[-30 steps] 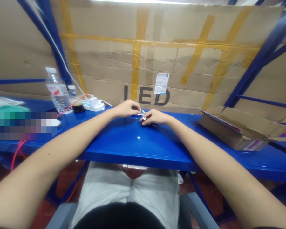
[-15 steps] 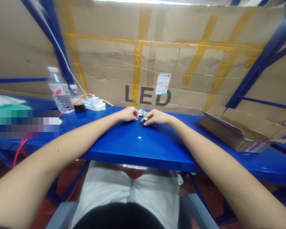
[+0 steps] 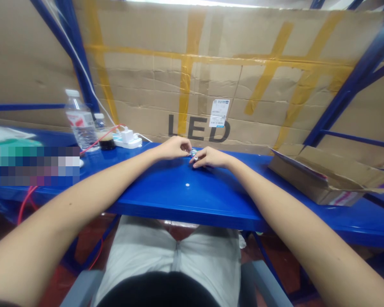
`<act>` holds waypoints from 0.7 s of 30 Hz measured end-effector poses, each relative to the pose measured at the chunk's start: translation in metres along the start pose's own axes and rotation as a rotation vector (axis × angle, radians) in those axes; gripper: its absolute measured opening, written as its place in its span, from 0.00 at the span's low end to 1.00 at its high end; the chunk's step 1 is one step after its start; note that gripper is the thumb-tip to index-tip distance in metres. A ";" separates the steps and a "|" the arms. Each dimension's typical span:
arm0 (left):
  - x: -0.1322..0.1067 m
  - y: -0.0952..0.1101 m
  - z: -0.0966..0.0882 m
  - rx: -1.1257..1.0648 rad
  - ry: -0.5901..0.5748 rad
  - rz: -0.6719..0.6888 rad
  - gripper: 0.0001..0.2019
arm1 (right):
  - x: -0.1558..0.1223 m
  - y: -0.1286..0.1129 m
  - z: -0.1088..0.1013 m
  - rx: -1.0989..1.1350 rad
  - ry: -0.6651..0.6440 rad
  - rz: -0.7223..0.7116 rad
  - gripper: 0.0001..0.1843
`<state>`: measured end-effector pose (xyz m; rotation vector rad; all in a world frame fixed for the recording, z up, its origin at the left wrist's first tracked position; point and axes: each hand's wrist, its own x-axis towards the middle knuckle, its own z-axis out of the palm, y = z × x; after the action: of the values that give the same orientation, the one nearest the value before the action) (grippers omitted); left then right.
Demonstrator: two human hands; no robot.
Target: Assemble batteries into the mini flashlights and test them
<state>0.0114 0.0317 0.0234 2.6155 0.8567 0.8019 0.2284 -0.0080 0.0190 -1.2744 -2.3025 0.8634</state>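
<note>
A small cluster of thin, shiny, bluish-silver pieces [image 3: 193,152] lies at the back of the blue table [image 3: 166,189], between my hands. My left hand [image 3: 175,148] curls with thumb and forefinger close together at the cluster's left end. Whatever is in that pinch is too small to make out. On the right, my right hand [image 3: 213,157] rests low over the table with its fingers bent inward beside the pieces. A small round whitish thing [image 3: 196,158] shows at its fingers; I cannot tell whether it is held or worn. Nearer me lies a small white disc [image 3: 187,184].
An open cardboard box [image 3: 320,181] stands at the right. At the left are a water bottle [image 3: 80,123], a cup of dark liquid [image 3: 107,143], a white power strip [image 3: 129,142] and a red cable [image 3: 28,200]. A large taped cardboard sheet [image 3: 141,94] rises behind the table.
My left hand has shifted slightly up and to the right, its fingers now closer to the shiny pieces. My right hand has barely moved.
</note>
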 end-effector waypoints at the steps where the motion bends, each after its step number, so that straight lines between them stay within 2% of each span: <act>1: 0.000 0.005 -0.003 -0.055 0.017 0.037 0.11 | 0.000 0.001 0.000 -0.004 0.001 0.004 0.24; 4: -0.002 0.020 -0.010 -0.144 0.006 0.125 0.12 | 0.000 0.002 0.001 -0.009 0.002 0.011 0.23; 8: -0.004 0.032 -0.007 -0.070 -0.037 0.195 0.10 | 0.000 0.002 0.002 0.019 0.018 0.002 0.23; 21: -0.006 0.030 -0.011 -0.068 -0.107 0.205 0.10 | 0.001 0.008 0.000 0.030 0.003 -0.022 0.23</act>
<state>0.0144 0.0051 0.0422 2.6873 0.5292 0.7196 0.2328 -0.0038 0.0132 -1.2339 -2.2886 0.8852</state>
